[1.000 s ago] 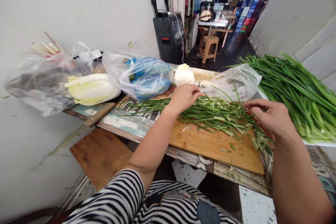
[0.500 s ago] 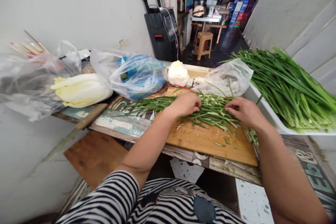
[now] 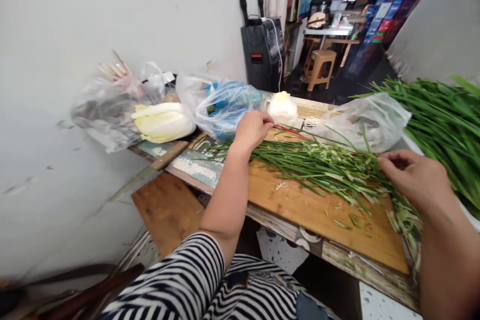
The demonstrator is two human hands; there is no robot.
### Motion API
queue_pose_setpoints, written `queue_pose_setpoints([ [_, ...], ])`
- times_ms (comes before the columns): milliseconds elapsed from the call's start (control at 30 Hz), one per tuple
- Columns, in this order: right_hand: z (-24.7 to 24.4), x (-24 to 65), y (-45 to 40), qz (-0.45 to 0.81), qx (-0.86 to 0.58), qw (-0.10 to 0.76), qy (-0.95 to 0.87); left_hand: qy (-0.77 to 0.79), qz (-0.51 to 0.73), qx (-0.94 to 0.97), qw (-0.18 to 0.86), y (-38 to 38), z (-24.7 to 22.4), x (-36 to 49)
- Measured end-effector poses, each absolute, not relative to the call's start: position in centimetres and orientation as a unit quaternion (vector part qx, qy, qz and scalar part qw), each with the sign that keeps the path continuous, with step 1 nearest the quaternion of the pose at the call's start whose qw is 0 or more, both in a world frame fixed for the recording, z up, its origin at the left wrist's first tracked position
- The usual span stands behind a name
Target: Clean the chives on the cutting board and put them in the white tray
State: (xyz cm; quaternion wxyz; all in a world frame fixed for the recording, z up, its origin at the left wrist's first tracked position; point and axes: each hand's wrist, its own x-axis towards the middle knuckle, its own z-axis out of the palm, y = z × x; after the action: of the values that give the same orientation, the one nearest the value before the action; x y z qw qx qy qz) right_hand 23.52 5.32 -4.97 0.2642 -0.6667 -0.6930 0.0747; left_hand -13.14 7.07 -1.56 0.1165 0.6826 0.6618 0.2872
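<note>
My left hand [image 3: 253, 132] is closed in a pinch on the end of a thin red string [image 3: 294, 132]. The string runs right along the back of a loose pile of garlic chives [image 3: 300, 162], partly hidden by it. At the pile's right end, my right hand [image 3: 418, 180] pinches too, and a bit of red leads to its fingertips, seemingly the same string. Under the chives is a wooden cutting board [image 3: 318, 212] with cut scraps on it. A white plastic bag [image 3: 371, 120] lies behind the pile.
A tub [image 3: 414, 145] heaped with chives stands right. Behind sit a peeled cabbage [image 3: 283, 107], a bag with blue contents [image 3: 232, 110] and a napa cabbage [image 3: 165, 122]. A knife [image 3: 170, 155] juts over the table's left edge. Further back are a speaker [image 3: 262, 52] and stool [image 3: 320, 67].
My left hand has left the chives and taken the string's end behind them. My right hand has moved right, off the pile's middle. The view has turned left.
</note>
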Motion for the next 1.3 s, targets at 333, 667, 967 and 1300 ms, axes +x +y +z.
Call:
queue_pose_setpoints([
  [333,-7.3,19.5,4.8,-0.049,-0.385,0.213,-0.896,0.571,0.071,0.791,0.210,10.1,-4.5,-11.9],
  [667,-7.0,18.8,4.7,0.017,-0.363,0.252,-0.897,0.461,0.294,0.743,0.385,9.6,-0.9,-11.6],
  [967,-5.6,18.4,3.7,0.019,-0.532,0.336,-0.777,0.440,0.305,0.770,0.347,9.5,-0.5,-9.8],
  [1300,-4.3,18.9,3.0,0.049,-0.639,0.386,-0.663,0.425,0.248,0.819,0.295,9.6,0.0,-8.9],
])
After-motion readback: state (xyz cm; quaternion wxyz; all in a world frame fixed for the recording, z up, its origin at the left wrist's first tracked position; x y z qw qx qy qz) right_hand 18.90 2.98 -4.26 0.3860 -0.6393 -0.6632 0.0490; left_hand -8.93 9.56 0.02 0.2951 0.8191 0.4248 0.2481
